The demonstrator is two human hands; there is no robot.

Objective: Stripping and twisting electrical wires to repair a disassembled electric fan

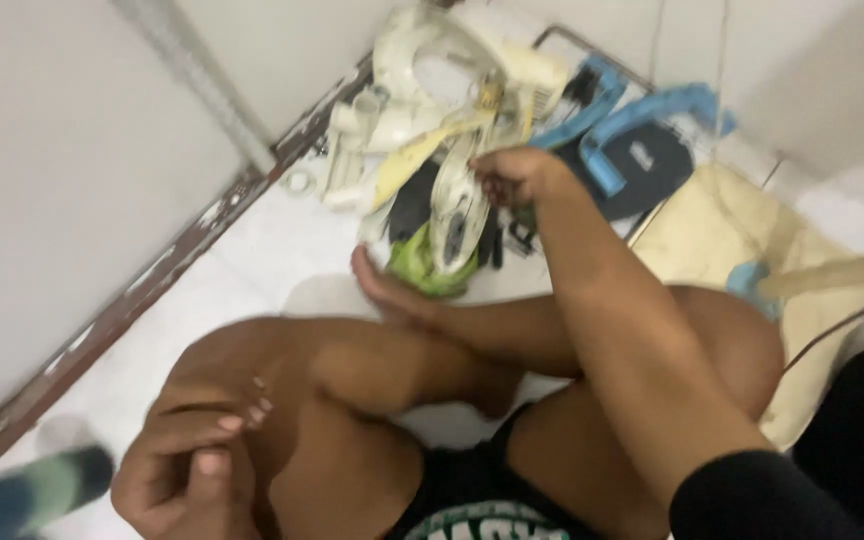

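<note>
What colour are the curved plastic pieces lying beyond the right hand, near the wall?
Bright blue plastic pieces, seen in the head view, just beyond the right hand.

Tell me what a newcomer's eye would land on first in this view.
First, the heap of cream plastic casing parts piled in the corner of the white floor, with the right hand reaching into it. Beside the heap lie bright blue curved pieces on a dark round part, and a green piece sits at the heap's near edge. The left hand rests loosely curled on the bare knee, lower left.
</note>
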